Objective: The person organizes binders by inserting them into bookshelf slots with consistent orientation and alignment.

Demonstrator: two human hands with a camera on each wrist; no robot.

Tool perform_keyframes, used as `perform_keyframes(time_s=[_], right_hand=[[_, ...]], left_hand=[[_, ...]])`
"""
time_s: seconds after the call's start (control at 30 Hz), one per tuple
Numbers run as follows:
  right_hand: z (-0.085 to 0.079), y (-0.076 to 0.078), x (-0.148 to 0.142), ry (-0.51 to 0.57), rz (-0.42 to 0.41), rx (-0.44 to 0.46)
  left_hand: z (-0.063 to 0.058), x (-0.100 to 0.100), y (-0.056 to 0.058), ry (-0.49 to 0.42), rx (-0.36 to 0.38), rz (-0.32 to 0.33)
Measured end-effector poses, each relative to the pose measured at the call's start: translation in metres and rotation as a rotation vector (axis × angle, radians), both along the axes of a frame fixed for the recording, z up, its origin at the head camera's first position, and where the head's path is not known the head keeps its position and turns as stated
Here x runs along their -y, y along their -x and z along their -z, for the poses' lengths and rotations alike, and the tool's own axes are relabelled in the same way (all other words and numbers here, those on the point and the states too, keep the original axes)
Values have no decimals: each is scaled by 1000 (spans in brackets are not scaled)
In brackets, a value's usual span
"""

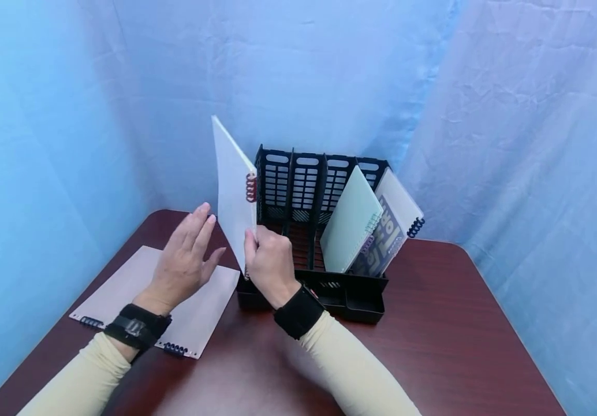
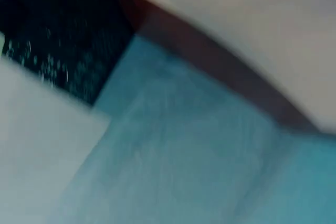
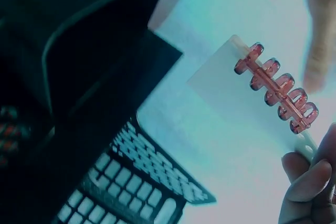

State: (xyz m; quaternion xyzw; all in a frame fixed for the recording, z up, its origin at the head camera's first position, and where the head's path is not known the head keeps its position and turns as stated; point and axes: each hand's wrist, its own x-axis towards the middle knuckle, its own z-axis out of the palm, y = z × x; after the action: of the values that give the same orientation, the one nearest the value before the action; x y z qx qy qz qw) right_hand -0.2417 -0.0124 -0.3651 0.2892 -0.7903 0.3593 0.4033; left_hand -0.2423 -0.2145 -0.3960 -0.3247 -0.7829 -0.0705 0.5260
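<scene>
My right hand [image 1: 272, 263] grips a white loose-leaf notebook [image 1: 233, 202] by its bound edge, thumb on the near face. The notebook stands upright at the left end of a black desktop file rack [image 1: 364, 315]. Red binding rings [image 3: 278, 90] show above the right fingers in the right wrist view. My left hand [image 1: 181, 266] is left of the held notebook, fingers extended and apart from it. Under the left hand, another notebook [image 1: 122, 283] with black rings lies flat on the table. The left wrist view is blurred and shows no fingers.
A pale green notebook [image 1: 350, 222] and a printed-cover notebook [image 1: 389, 231] with black rings lean in the rack's right compartments. The dark red table [image 1: 449, 323] has light blue curtains [image 1: 329, 75] behind and at both sides.
</scene>
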Motion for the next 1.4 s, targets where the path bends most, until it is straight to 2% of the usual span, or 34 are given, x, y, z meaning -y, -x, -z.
perform_keyframes(time_s=[0.1, 0.17, 0.37, 0.47, 0.57, 0.63, 0.83, 1.1, 1.4], right_hand=[[-5, -1, -11, 20, 19, -17], [-8, -1, -18, 34, 35, -31], [-19, -3, -39, 105, 51, -68], [-25, -3, -50, 148, 62, -94], [-28, -2, -61, 166, 83, -111], [-30, -3, -67, 168, 100, -119], [-34, -2, -81, 194, 126, -142], [-36, 0, -94, 207, 162, -163], [-32, 0, -99, 243, 192, -225]], left_hand=[[15, -10, 4, -106, 235, -18], [23, -18, 6, -163, 397, -69], [33, -41, 14, -319, 832, -192], [34, -50, 19, -341, 997, -202], [35, -57, 22, -340, 1102, -193], [35, -60, 24, -349, 1144, -193], [34, -64, 26, -418, 1209, -187], [31, -66, 27, -401, 1252, -213], [30, -68, 27, -393, 1271, -200]])
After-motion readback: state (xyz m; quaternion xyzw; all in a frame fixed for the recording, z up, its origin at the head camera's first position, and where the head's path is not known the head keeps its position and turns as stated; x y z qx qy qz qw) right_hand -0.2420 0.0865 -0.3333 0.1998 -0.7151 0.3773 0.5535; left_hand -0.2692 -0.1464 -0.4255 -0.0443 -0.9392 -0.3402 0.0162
